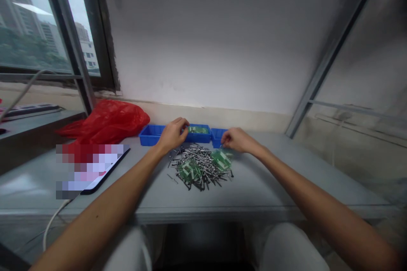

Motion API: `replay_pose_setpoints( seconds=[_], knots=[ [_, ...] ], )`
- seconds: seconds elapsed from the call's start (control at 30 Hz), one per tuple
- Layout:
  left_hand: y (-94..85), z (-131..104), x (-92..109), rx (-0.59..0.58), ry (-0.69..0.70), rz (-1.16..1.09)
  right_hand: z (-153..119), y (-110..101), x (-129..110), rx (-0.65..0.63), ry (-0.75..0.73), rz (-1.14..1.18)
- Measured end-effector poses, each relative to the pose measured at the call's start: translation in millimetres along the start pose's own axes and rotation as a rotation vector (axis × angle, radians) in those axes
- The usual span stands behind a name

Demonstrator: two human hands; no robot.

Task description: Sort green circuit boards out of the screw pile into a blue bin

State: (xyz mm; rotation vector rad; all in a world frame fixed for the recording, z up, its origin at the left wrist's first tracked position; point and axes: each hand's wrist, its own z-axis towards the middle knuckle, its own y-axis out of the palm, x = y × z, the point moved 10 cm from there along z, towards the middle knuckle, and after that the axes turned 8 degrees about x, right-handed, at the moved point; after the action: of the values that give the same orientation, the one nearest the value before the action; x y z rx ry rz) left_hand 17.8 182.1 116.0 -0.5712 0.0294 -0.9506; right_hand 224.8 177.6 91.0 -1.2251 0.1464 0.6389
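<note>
My left hand (174, 135) is at the left end of the middle blue bin (200, 138), fingers bent together at its rim. Whatever they may hold is hidden. Green circuit boards (197, 129) lie inside that bin. In front of the right blue bin (216, 136), my right hand (235, 139) is closed in a pinch, with something small at the fingertips that I cannot make out. Below both hands spreads a pile of metal screws (203, 161). One green circuit board (222, 159) lies on the pile's right side, and more green boards (190, 171) lie at its front left.
A third blue bin (150, 139) stands left of my left hand. Behind it is a crumpled red plastic bag (117, 119). A phone (106, 169) with a white cable (57, 216) lies on the grey table (254, 194). A metal post (318, 72) rises at the right.
</note>
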Motion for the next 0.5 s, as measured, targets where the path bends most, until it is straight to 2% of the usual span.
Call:
replay_pose_setpoints(
  seconds=[0.07,0.17,0.27,0.33,0.43,0.5],
  knots=[
    [0.9,0.2,1.1,-0.003,-0.012,-0.018,5.9,-9.6,-6.7,0.087,-0.017,0.086],
    [8.5,-1.3,2.4,-0.061,-0.079,-0.1,17.6,-13.2,-15.6,0.168,0.008,0.358],
    [22.0,-5.6,4.5,-0.169,-0.167,-0.208,31.9,-2.2,-21.7,0.232,0.107,0.699],
    [26.2,-6.8,3.1,-0.183,-0.226,-0.284,40.0,9.2,-26.0,0.29,0.172,0.914],
    [20.3,-4.1,-12.5,-0.056,-0.365,-0.449,47.6,31.2,-32.2,0.333,0.237,1.16],
    [14.3,-4.0,-29.4,0.067,-0.488,-0.588,48.9,45.9,-34.5,0.328,0.249,1.221]
  ],
)
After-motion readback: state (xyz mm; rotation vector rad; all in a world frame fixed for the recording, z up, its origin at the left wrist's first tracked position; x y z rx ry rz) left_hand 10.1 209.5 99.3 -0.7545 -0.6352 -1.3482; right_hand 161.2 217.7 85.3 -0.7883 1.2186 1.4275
